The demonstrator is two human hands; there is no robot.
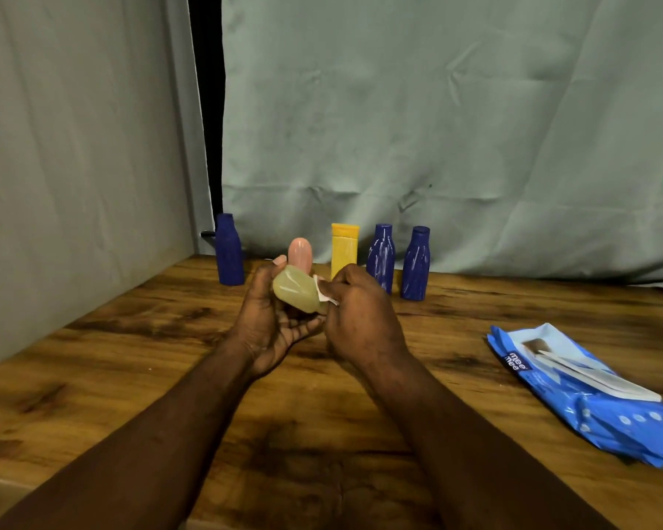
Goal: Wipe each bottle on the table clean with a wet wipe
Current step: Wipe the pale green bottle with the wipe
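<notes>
held bottle: small pale yellow-green bottle [297, 290] with a pink cap [300, 251], lifted above the table [131, 361], mid-frame, between both hands
left hand: left hand [274, 327] cupped under and around the bottle body, thumb up near the cap base, fingers wrapped on it
right hand: right hand [355, 307] pinched closed on a folded white wet wipe [322, 292], wipe pressed to the bottle's right side
hands together: nearly touching, both on the one bottle
axis: long axis tilted, cap end pointing up and away from the person, base down toward the left palm (exact tilt hard to read, body partly hidden by fingers)
handling guess: looks like light thin plastic, translucent, probably gives a bit when squeezed; smooth and likely slick once wet, so grip at the body's wide middle, not the rounded cap
risk: damp surface may let it twist or slip out of the cupped palm
other bottles: three dark blue bottles, far-left blue bottle [229, 249], middle blue bottle [381, 258], right blue bottle [415, 263], plus yellow tube [344, 249], all upright in a row at the table's far edge
wipe pack: blue wipe pack [586, 392] lying flat at right, well apart from the hands
step: wiping the held bottle; standing ones look untouched, cannot tell if cleaned
</notes>
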